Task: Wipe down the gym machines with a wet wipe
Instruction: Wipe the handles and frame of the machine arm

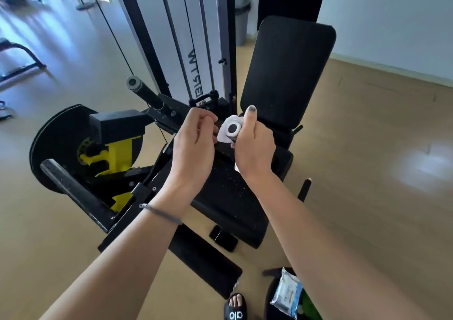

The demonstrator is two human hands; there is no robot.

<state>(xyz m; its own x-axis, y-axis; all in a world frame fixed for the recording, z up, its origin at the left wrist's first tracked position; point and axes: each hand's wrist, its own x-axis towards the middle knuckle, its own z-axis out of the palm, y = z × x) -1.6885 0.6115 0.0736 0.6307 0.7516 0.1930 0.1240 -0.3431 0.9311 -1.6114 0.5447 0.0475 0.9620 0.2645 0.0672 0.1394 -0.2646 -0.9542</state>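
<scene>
The wipe is bunched white around the end of a handle on the machine, just in front of the backrest and above the seat. Your right hand wraps the wipe and handle, fingers curled round them, thumb pointing up with a dark smudge on its tip. Your left hand sits just beside it on the left, fingers curled inward toward the wipe; you can't tell from this angle whether the fingertips pinch its edge or only come near. A thin cord bracelet circles your left wrist. Both forearms reach forward from the bottom corners and cover much of the seat.

To the left of the seat are a black bar angled up, a round black guard and yellow parts. The white weight-stack cover with cables stands behind. A grey bin is by the far wall. On the floor near your slippered foot lies a wipe pack, well apart from the hands.
</scene>
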